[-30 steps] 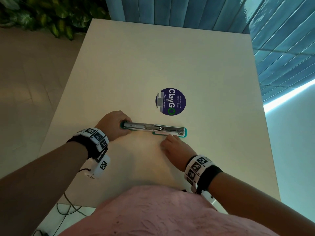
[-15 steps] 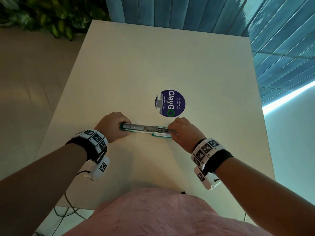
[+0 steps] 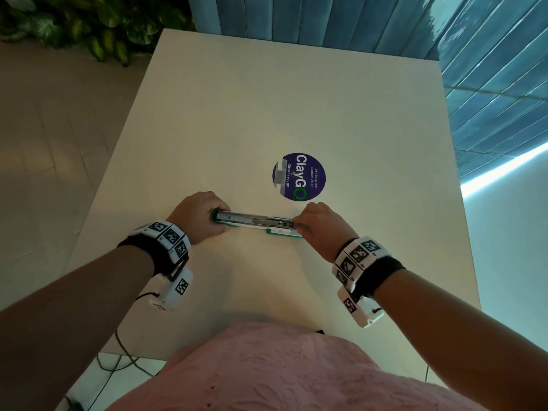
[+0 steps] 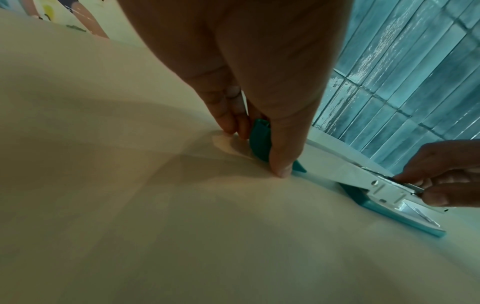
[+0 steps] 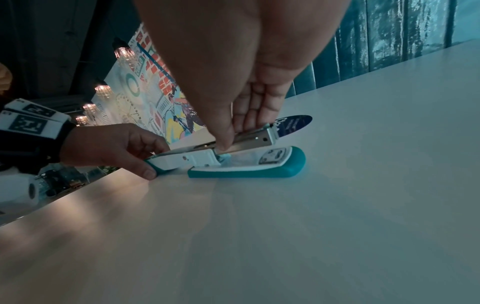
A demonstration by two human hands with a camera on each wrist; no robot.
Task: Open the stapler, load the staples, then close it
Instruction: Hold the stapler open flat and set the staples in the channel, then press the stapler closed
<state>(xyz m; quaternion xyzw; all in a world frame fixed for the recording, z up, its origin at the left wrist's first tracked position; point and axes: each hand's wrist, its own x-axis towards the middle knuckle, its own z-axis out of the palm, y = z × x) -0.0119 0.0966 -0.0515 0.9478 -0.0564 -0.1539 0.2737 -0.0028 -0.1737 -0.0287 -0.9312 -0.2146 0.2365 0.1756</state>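
Observation:
A teal and white stapler (image 3: 255,221) lies open on the white table (image 3: 267,99), its length running left to right. My left hand (image 3: 201,216) grips its teal cover end (image 4: 259,139) between thumb and fingers, down on the tabletop. My right hand (image 3: 320,229) pinches the right end of the metal staple rail (image 5: 254,139) from above, thumb on the near side. The rail sits tilted a little above the teal base (image 5: 246,172). I see no loose strip of staples; my fingers hide the top of the rail.
A round dark blue sticker (image 3: 299,176) is on the table just beyond the stapler. The table's near edge is at my body, with cables on the floor to the left. Blue panelled walls stand behind and right, plants at the far left.
My right hand left the tabletop in front of the stapler, moved up and right, and now pinches the rail's right end. My left hand kept its grip.

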